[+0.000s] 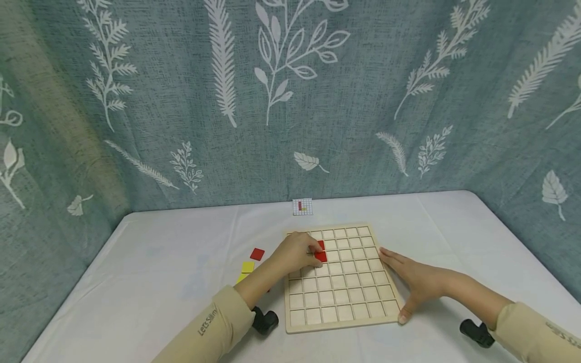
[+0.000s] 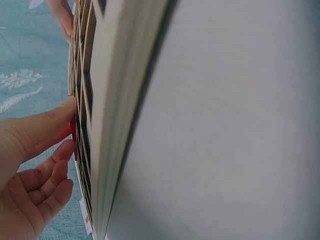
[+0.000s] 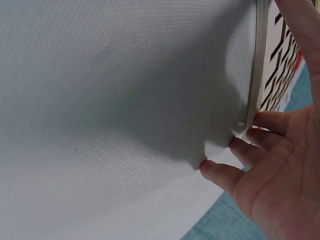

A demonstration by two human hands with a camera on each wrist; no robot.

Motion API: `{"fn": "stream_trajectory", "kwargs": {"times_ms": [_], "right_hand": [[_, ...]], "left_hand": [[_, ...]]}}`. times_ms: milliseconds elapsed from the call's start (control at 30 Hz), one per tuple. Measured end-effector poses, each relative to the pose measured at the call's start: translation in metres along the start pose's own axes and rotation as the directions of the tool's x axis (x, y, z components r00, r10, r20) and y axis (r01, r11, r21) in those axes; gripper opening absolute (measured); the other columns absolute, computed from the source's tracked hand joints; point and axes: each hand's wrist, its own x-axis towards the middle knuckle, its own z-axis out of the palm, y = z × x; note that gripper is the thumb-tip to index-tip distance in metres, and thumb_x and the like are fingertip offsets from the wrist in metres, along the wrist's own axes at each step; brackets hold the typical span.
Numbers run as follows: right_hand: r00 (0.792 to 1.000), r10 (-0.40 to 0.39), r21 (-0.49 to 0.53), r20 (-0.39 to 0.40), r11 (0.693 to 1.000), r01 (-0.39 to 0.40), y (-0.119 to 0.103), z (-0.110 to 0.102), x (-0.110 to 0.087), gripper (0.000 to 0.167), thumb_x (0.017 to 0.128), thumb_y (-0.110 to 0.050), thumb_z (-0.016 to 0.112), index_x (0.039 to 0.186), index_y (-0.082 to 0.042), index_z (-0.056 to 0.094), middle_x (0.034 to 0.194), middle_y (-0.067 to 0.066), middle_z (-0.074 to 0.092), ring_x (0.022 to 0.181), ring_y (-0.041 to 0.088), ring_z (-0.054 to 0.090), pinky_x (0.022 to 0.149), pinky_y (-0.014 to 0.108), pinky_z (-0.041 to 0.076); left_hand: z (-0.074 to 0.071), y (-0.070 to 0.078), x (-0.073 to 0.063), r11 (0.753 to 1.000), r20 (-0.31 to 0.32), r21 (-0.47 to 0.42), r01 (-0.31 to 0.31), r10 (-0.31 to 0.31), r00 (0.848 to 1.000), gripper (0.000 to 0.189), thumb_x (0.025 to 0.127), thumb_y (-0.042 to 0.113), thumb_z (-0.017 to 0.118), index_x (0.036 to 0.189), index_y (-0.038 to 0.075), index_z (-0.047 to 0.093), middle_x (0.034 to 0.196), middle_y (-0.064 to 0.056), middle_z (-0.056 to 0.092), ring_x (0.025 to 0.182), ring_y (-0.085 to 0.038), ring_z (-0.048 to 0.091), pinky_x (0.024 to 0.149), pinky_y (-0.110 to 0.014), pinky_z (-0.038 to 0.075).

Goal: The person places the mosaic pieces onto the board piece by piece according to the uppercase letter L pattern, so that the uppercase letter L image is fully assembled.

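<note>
A square wooden board with a recessed grid lies on the white table. My left hand reaches over its upper left part, fingers bent, and pinches a red tile at the grid. Just beyond that sits another red tile, partly behind the fingers. In the left wrist view, red shows right by the fingertips of the left hand, against the board's edge-on face. My right hand rests spread along the board's right edge, thumb at the near corner. In the right wrist view its fingertips touch the rim and the cloth.
Left of the board lie a loose red tile and yellow tiles, some hidden by the left forearm. Behind the board is a small card with a coloured grid pattern. A patterned curtain hangs at the table's back.
</note>
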Motion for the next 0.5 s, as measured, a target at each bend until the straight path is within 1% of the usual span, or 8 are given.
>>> {"fn": "stream_trajectory", "kwargs": {"times_ms": [167, 333, 500], "right_hand": [[1.0, -0.005, -0.002, -0.002, 1.0, 0.005, -0.0001, 0.0002, -0.0004, 0.134, 0.048, -0.057, 0.08, 0.144, 0.008, 0.012, 0.152, 0.023, 0.002, 0.137, 0.044, 0.011, 0.105, 0.055, 0.022], [1.0, -0.015, 0.001, -0.002, 1.0, 0.015, -0.0004, 0.0006, -0.0007, 0.133, 0.049, -0.056, 0.08, 0.143, 0.008, 0.012, 0.152, 0.024, 0.002, 0.137, 0.044, 0.011, 0.104, 0.056, 0.022], [1.0, -0.02, -0.003, -0.005, 1.0, 0.02, -0.0017, 0.0004, -0.0014, 0.133, 0.049, -0.056, 0.08, 0.143, 0.009, 0.013, 0.151, 0.025, 0.003, 0.136, 0.045, 0.012, 0.104, 0.056, 0.023]], "left_hand": [[0.0003, 0.0006, -0.0006, 1.0, -0.008, 0.017, -0.003, 0.003, 1.0, 0.025, 0.075, 0.025, 0.077, 0.095, 0.011, 0.073, 0.089, 0.001, 0.067, 0.086, -0.015, 0.059, 0.075, -0.029, 0.047], [0.002, 0.0, -0.0002, 1.0, -0.02, 0.028, 0.002, -0.001, 1.0, 0.023, 0.074, 0.025, 0.077, 0.093, 0.013, 0.072, 0.086, 0.002, 0.065, 0.083, -0.013, 0.058, 0.074, -0.028, 0.046], [0.0022, -0.0003, -0.001, 0.999, -0.014, 0.048, -0.006, 0.007, 1.0, 0.025, 0.073, 0.026, 0.078, 0.094, 0.012, 0.072, 0.085, 0.003, 0.065, 0.082, -0.012, 0.058, 0.073, -0.026, 0.046]]}}
